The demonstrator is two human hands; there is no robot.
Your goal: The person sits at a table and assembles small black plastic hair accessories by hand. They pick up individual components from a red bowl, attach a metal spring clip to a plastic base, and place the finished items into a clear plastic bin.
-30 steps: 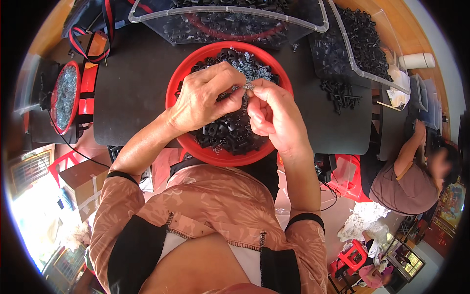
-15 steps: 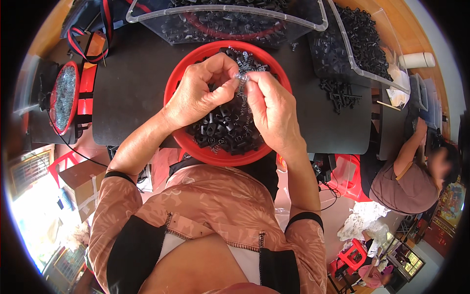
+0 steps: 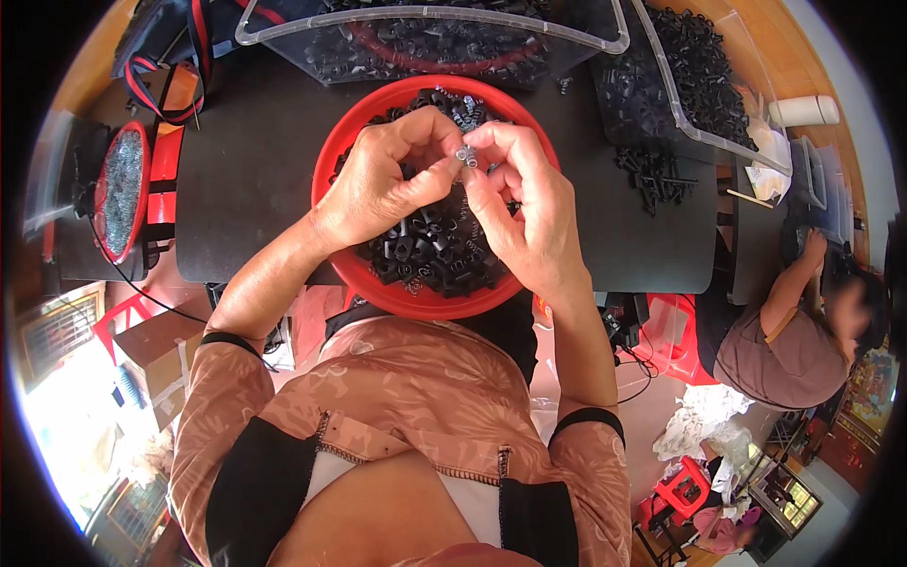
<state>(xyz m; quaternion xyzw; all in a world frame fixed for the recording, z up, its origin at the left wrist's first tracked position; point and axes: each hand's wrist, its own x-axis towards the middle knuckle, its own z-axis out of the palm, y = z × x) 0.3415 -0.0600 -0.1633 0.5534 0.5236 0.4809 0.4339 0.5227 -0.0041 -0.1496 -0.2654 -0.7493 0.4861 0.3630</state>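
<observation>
1 head view, and my knuckles block part of it: the far left of the red basin [image 3: 430, 304] sits behind my left hand [image 3: 383, 180], and the top container is cut off at the edge. Now the hands! Over the basin, my left thumb and forefinger pinch a few small metal springs [image 3: 467, 156], too tiny and tangled to count. My right hand [image 3: 534, 208] meets them, finger and thumb parted around their right side, other fingers curled; whether it grips too, I can't tell. Below, the basin's heaped with black plastic parts [image 3: 430, 250], loose springs among them. Beyond it, 1 clear bin [image 3: 430, 13] of black pieces; to the right, another clear container [image 3: 633, 104], also full. Far left, a smaller red bowl [image 3: 145, 180] brims with silvery coils [image 3: 123, 184].
</observation>
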